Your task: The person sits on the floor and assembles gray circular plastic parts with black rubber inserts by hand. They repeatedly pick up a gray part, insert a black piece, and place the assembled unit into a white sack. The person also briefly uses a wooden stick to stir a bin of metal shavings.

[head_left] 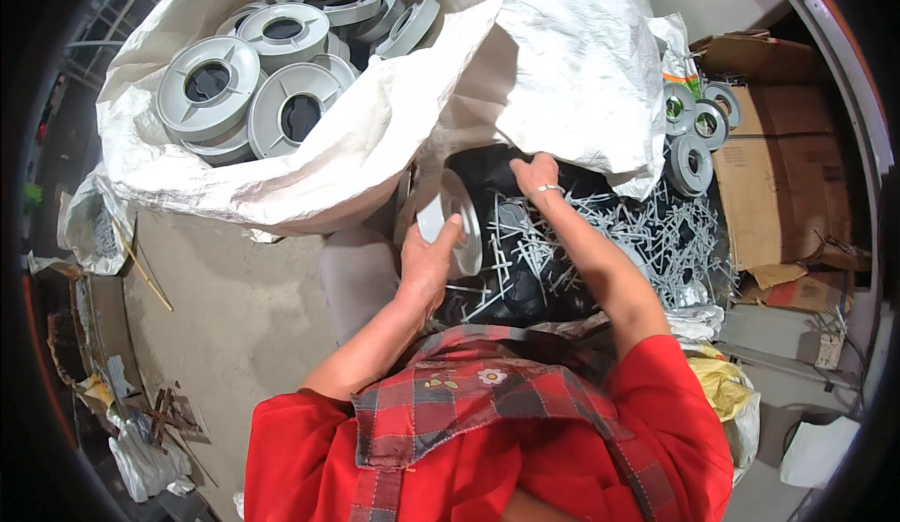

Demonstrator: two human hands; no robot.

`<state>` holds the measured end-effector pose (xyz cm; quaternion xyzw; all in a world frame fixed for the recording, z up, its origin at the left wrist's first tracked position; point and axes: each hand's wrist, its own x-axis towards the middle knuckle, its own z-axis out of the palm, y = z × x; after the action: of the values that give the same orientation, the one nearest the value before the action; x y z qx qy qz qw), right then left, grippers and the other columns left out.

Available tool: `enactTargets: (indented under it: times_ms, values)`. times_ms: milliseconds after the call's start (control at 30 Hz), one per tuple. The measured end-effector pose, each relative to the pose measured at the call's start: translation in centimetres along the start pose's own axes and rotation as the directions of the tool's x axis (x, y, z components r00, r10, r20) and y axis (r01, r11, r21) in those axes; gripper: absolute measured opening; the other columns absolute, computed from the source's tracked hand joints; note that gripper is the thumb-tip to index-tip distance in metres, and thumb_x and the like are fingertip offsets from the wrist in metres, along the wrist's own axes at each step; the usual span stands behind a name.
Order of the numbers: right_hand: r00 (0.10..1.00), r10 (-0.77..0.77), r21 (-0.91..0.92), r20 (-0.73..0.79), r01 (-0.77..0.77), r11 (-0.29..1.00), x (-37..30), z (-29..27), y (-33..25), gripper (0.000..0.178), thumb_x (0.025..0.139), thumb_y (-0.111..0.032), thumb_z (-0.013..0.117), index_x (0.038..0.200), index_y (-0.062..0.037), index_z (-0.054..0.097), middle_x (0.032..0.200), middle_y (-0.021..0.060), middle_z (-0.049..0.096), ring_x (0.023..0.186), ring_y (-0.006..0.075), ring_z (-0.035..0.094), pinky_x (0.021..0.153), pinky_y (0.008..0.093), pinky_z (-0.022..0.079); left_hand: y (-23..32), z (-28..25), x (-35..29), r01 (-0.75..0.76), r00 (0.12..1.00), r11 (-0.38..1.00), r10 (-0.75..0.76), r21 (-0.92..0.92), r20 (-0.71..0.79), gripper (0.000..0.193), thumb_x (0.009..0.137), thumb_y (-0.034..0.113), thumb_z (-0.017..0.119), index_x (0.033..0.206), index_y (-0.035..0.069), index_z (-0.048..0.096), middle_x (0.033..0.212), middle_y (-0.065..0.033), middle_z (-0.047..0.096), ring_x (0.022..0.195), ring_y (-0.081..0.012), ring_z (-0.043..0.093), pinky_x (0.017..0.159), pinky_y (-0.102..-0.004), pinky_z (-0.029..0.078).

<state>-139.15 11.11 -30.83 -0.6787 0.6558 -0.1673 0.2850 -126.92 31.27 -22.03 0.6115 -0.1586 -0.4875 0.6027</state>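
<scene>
My left hand [429, 264] is closed on a grey plastic flanged ring [465, 231], held on edge with the thumb over its near side. Beyond it, my right hand [538, 175] reaches forward, its fingers curled down among black pieces [480, 168] just below the hanging edge of a white woven sack [581, 72]. Whatever lies between those fingertips is hidden. Thin grey plastic sticks [647, 241] are scattered thickly over the black pieces, beneath and to the right of my right forearm.
An open white sack [366, 161] full of similar grey rings [208, 86] stands at the far left. Several smaller grey rings [691, 166] rest at the right, beside a cardboard box [783, 175]. Concrete floor [225, 306] shows at the left; a yellow bag [720, 386] lies lower right.
</scene>
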Motion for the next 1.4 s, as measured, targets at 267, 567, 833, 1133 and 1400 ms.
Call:
enactTargets:
  times_ms: [267, 567, 833, 1133, 1400]
  values:
    - [0.903, -0.421, 0.152, 0.090, 0.405, 0.902, -11.0, -11.6, -1.6, 0.025, 0.081, -0.023, 0.068, 0.092, -0.0004, 0.069, 0.075, 0.0110, 0.057, 0.072, 0.0239, 0.058, 0.067, 0.0322, 0.046, 0.5, 3.0, -2.2, 0.339, 0.883, 0.869, -0.164, -0.359, 0.439, 0.040, 0.094, 0.024, 0.054, 0.122, -0.002, 0.046, 0.116, -0.0111, 0.056, 0.098, -0.0185, 0.059, 0.088, -0.0369, 0.049]
    - [0.626, -0.679, 0.027, 0.384, 0.727, 0.686, -15.3, -16.9, -3.7, 0.079, 0.058, -0.022, 0.081, 0.126, -0.0054, 0.045, 0.103, 0.0172, 0.045, 0.096, 0.0351, 0.050, 0.084, 0.0391, 0.046, 1.8, 2.1, -4.8, 0.241, 0.866, 0.957, -0.137, -0.162, 0.480, 0.037, 0.090, 0.025, 0.060, 0.114, -0.003, 0.053, 0.102, -0.0070, 0.059, 0.087, -0.0141, 0.059, 0.074, -0.0311, 0.051]
    - [0.349, -0.885, 0.038, 0.308, 0.925, 0.378, -16.0, -18.6, -2.0, 0.079, 0.048, -0.006, 0.075, 0.121, -0.0058, 0.048, 0.110, 0.0166, 0.048, 0.098, 0.0364, 0.048, 0.084, 0.0402, 0.045, 3.4, 2.7, -5.7, 0.388, 0.719, 0.908, -0.191, -0.158, 0.668, 0.040, 0.092, 0.024, 0.057, 0.119, -0.004, 0.049, 0.108, -0.0092, 0.059, 0.095, -0.0174, 0.060, 0.083, -0.0344, 0.051]
    - [0.699, -0.094, 0.496, 0.709, -0.400, 0.770, -15.1, -17.9, -2.2, 0.070, 0.073, -0.036, 0.075, 0.120, 0.0083, 0.049, 0.069, 0.0158, 0.063, 0.059, 0.0216, 0.062, 0.059, 0.0277, 0.053, 2.5, 4.1, -7.1, -0.305, 0.833, 0.949, 0.226, 0.079, 0.505, 0.028, 0.087, 0.016, 0.063, 0.109, 0.001, 0.053, 0.088, -0.0014, 0.059, 0.075, -0.0068, 0.054, 0.063, -0.0235, 0.046]
    - [0.475, -0.509, 0.652, 0.718, -0.715, 0.253, -14.8, -16.7, -0.8, 0.077, 0.092, -0.063, 0.033, 0.115, 0.0086, 0.051, 0.083, 0.0222, 0.064, 0.056, 0.0274, 0.065, 0.048, 0.0341, 0.055, 5.1, 4.8, -7.8, -0.807, 0.498, 0.584, 0.593, 0.088, 0.633, 0.062, 0.080, 0.007, 0.065, 0.134, -0.008, 0.037, 0.123, -0.0172, 0.052, 0.110, -0.0199, 0.052, 0.093, -0.0319, 0.041]
